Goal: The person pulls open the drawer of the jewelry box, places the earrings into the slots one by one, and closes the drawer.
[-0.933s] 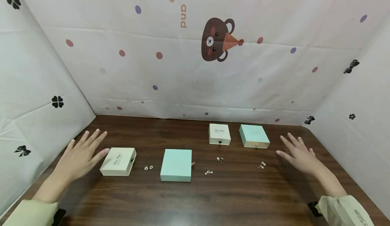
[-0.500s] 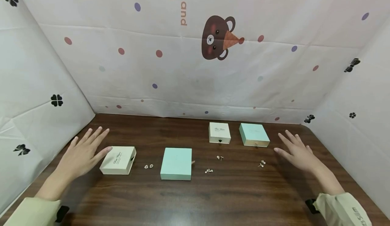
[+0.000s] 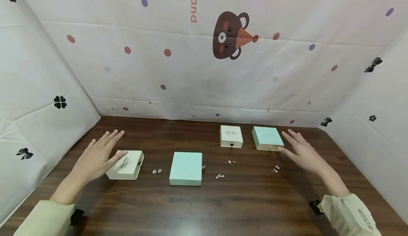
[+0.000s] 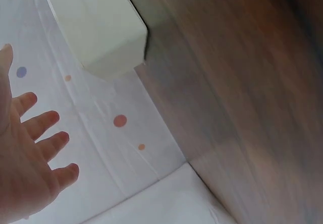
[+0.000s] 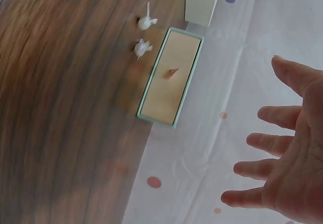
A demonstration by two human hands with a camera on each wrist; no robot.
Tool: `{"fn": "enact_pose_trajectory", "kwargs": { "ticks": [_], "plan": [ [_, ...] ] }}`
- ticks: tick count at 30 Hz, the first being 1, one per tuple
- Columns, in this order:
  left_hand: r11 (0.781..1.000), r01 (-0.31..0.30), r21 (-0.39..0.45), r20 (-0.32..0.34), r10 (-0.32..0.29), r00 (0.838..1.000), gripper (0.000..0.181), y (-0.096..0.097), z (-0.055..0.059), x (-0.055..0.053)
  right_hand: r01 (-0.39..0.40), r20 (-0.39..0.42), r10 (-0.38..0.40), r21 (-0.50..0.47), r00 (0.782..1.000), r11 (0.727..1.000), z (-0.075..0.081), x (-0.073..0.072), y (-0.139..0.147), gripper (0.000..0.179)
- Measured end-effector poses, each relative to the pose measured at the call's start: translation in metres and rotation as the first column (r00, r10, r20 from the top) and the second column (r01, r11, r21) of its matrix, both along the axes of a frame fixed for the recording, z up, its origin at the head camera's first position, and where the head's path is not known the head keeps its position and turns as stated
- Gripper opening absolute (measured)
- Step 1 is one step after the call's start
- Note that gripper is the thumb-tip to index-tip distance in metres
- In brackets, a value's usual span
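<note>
While hovering with left grip (image 3: pixel 95 158) and right grip (image 3: pixel 304 154) spread wide, empty, seems hardly begun: shows near mint box (image 3: pixel 186 168) and near white box (image 3: pixel 126 167) closed, four earring pairs (image 5: pixel 145 23) loose on surface (image 3: pixel 143 207), far white box (image 3: pixel 231 136) and far mint box (image 3: pixel 268 138) closed.

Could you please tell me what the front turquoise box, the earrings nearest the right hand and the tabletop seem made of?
Front turquoise box: probably rigid cardboard, matte, from its flat faces and crisp edges.
Earrings: perhaps metal and pearl or plastic, from thin posts and rounded pale ends.
Tabletop: wood or laminate, satin, from streaked brown grain and soft glare.
</note>
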State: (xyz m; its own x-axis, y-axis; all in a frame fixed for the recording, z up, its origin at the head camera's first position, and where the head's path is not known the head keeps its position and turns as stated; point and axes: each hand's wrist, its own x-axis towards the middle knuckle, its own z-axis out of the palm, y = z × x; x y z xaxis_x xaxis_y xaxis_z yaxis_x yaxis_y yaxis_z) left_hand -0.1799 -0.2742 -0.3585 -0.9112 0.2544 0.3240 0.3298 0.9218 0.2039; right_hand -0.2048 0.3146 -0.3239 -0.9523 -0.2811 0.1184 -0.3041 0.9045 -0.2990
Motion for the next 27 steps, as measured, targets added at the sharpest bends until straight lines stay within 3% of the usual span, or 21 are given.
{"fn": "enact_pose_trajectory", "kwargs": {
  "ticks": [13, 19, 27],
  "plan": [
    [0.994, 0.076, 0.073, 0.031, -0.078, 0.996, 0.066, 0.029, 0.002, -0.004, -0.102, -0.073, 0.097, -0.057, 0.993, 0.993, 0.005, -0.007, -0.025, 0.063],
    [0.99, 0.103, 0.098, 0.058, -0.109, 0.992, 0.07, 0.041, 0.006, -0.004, -0.123, -0.073, 0.117, -0.094, 0.99, 0.988, 0.006, -0.01, -0.04, 0.061],
    [0.979, 0.129, 0.157, 0.093, -0.145, 0.985, 0.073, 0.053, 0.002, -0.004, -0.172, -0.072, 0.164, -0.131, 0.984, 0.976, 0.005, -0.013, -0.057, 0.057]
  ]
}}
